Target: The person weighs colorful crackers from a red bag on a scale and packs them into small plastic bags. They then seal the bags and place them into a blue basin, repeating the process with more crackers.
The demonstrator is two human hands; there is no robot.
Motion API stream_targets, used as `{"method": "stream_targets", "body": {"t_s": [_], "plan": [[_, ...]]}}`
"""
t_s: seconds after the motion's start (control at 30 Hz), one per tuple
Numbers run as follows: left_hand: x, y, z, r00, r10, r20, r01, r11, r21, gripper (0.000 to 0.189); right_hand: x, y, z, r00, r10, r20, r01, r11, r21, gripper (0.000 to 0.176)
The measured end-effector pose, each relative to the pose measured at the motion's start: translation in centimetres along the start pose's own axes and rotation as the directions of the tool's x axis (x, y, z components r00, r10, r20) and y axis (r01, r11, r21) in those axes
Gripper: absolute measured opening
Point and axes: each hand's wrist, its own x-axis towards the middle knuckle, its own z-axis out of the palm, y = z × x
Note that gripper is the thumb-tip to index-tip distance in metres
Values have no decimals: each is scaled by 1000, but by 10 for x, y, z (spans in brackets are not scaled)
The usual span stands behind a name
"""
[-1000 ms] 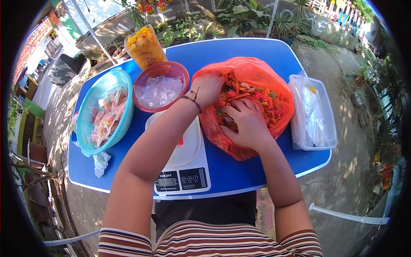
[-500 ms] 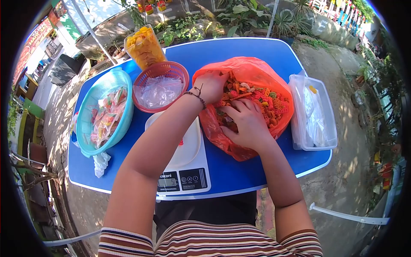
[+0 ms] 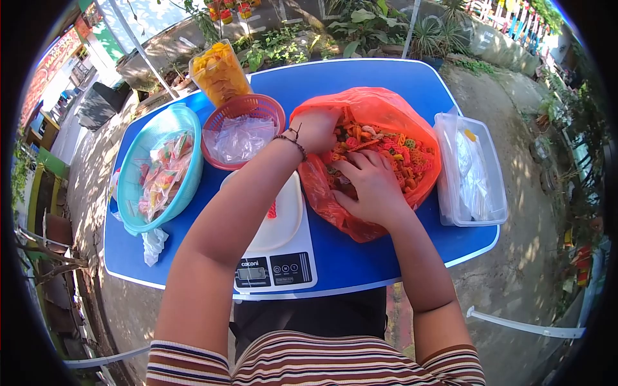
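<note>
An orange-red plastic bag lies wide-mouthed on the table, full of small wheel-shaped snack pieces in red, orange and green. Inside its left edge is my left hand, wearing a dark bracelet; its fingers are turned down and mostly hidden. My right hand rests on the snack pieces near the bag's front, fingers apart and fingertips among them. Under my left forearm stands a white kitchen scale with a round pan, partly covered by the arm. A red piece lies on that pan.
Left on the blue table are a turquoise basket of filled packets, a red basket of clear plastic bags and a tub of yellow chips. Crumpled plastic lies near the left edge. A clear container stands right.
My left hand has shifted slightly left and its fingers show less. The red piece on the scale is more visible. My right hand has barely moved.
</note>
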Motion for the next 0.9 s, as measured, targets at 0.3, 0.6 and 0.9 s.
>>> {"method": "stream_targets", "body": {"t_s": [0.3, 0.6, 0.9], "plan": [[-2, 1, 2, 1000, -4, 10, 4, 998, -57, 35, 0, -2, -2, 1000, 9, 14, -9, 1000, -5, 51], [2, -7, 16, 999, 16, -28, -27, 908, -419, 42, 1, 0, 0, 1000, -7, -7, 7, 1000, -7, 50], [6, -5, 17, 997, -41, 60, 62, 905, -420, 47, 2, 2, 1, 1000, -29, -8, 29, 999, -21, 52]]}}
